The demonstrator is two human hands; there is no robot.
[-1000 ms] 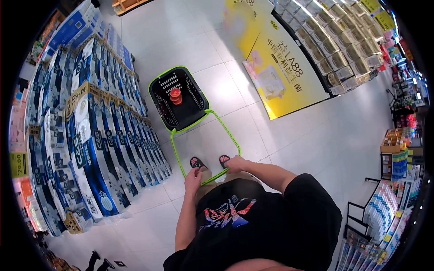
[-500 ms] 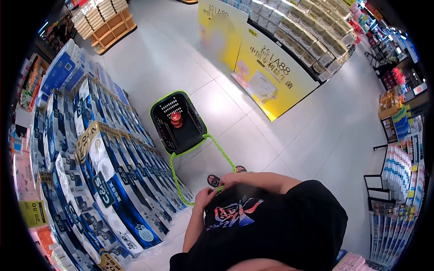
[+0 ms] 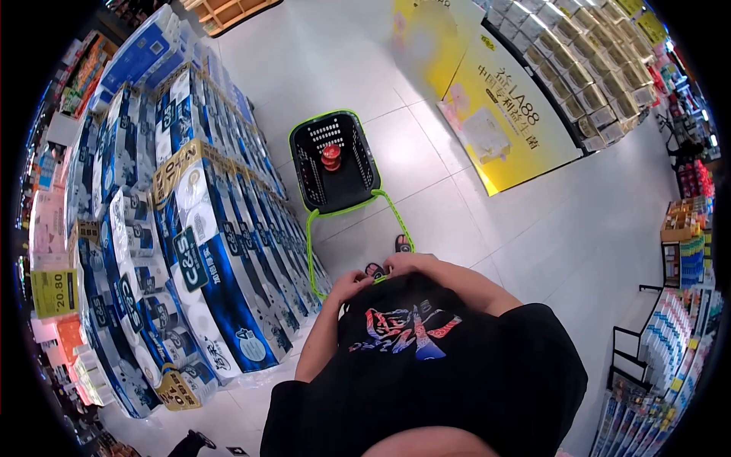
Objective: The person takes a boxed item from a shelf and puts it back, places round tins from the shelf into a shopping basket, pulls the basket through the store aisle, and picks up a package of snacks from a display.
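A black shopping basket (image 3: 333, 194) with a bright green rim stands on the floor ahead of me. A red container (image 3: 330, 158), perhaps two stacked, sits inside it. The basket's long green handle (image 3: 311, 251) reaches back to my waist. My left hand (image 3: 354, 284) is closed around the handle's end, and close beside it my right hand (image 3: 406, 264) is closed there too. Both fingertips are partly hidden against the black T-shirt (image 3: 457, 373).
Stacked packs of toilet paper (image 3: 221, 266) line the left side close to the basket. A yellow display panel (image 3: 499, 129) with boxes (image 3: 586, 68) above it stands ahead right. Shelves of goods (image 3: 670, 343) are at the far right. Tiled floor (image 3: 457, 228) runs between them.
The view has shifted, so the basket, display and packs sit further right in the picture. My feet have changed position in a step. Both hands stay on the handle.
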